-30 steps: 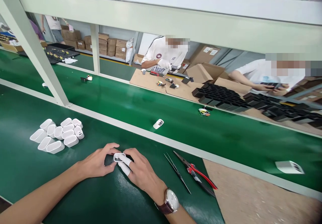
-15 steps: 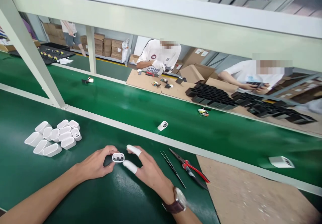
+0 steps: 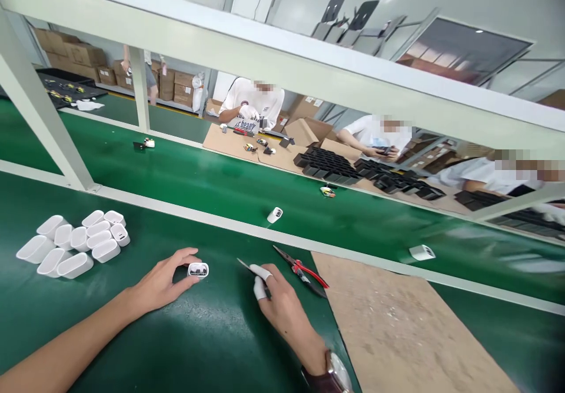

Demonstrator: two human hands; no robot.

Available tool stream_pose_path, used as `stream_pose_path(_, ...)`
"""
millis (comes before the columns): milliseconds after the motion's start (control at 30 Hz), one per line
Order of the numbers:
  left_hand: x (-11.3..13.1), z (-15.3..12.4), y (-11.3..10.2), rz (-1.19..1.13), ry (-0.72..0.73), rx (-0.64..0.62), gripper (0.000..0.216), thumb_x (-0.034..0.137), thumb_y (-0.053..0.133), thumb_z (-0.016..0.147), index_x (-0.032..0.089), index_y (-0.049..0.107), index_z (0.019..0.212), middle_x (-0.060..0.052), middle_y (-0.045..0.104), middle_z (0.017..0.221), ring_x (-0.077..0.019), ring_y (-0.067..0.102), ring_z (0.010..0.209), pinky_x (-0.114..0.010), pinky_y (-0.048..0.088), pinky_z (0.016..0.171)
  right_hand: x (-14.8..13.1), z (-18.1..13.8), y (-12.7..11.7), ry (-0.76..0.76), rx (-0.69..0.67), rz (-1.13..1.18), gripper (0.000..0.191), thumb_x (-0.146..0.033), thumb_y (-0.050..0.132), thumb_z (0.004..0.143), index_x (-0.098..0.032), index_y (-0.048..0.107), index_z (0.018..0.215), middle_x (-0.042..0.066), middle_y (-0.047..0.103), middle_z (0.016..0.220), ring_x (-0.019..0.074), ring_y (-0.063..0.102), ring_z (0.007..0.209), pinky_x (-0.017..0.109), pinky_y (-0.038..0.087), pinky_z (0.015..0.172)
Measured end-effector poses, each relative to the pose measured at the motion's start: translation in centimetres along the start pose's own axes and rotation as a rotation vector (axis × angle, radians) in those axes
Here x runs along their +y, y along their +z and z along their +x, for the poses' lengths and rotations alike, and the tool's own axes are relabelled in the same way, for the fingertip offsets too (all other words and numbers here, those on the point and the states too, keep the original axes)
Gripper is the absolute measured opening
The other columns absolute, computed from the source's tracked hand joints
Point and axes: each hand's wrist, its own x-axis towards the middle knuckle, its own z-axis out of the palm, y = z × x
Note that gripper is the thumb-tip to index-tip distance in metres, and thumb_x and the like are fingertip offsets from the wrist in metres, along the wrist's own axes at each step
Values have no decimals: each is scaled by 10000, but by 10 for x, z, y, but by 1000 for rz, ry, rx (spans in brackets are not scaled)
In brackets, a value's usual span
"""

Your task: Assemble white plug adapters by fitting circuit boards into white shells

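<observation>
My left hand [image 3: 161, 284] rests on the green mat and pinches a small white charger housing [image 3: 198, 270], open end towards me. My right hand [image 3: 276, 302], with white finger cots on two fingertips and a watch on the wrist, has its fingertips closed on the near end of thin metal tweezers [image 3: 245, 263]. The tweezers' tip points left towards the housing. Red-handled pliers [image 3: 301, 271] lie just right of that hand.
A cluster of several empty white housings [image 3: 75, 241] lies at the left. Behind a pale rail, a green conveyor [image 3: 212, 181] carries a white piece [image 3: 274, 215] and another one [image 3: 421, 252]. A brown board [image 3: 397, 328] lies at the right. People work at black trays [image 3: 335, 166] opposite.
My right hand let go of the housing and moved right to the tweezers. My left hand keeps the housing. The view swung right.
</observation>
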Motion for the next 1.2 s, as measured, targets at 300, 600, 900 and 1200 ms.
stream_pose_path(300, -1, 0, 1, -50, 20, 34, 550, 373, 647, 1013, 341, 377, 1491, 2, 733, 1339, -208, 695, 1248, -457, 497, 1153, -60, 44, 13, -253, -54, -16, 267, 20, 434, 870, -190, 589, 928, 114, 606, 1052, 220, 601, 820, 370, 599, 699)
stream_pose_path(600, -6, 2, 3, -69, 13, 23, 566, 368, 659, 1002, 337, 381, 1494, -11, 728, 1347, -222, 687, 1257, -475, 486, 1159, -65, 53, 14, -281, -78, -8, 256, 24, 456, 854, -205, 571, 854, 104, 591, 1042, 228, 600, 834, 379, 586, 695)
stream_pose_path(900, -3, 2, 0, -21, 86, 36, 413, 371, 652, 1021, 307, 504, 1401, -28, 742, 1308, -231, 710, 1209, -417, 566, 1072, -67, 61, -1, -301, -131, -132, 253, 26, 502, 846, -209, 590, 810, 95, 606, 986, 227, 589, 790, 379, 553, 649)
stream_pose_path(1200, -5, 6, -3, 295, 407, 93, 301, 315, 493, 1101, 274, 673, 1338, -80, 730, 1307, -252, 728, 1140, -415, 607, 1041, -40, 63, -11, -101, -164, -74, 246, -18, 500, 902, -188, 666, 966, 79, 645, 1033, 183, 624, 783, 311, 550, 681)
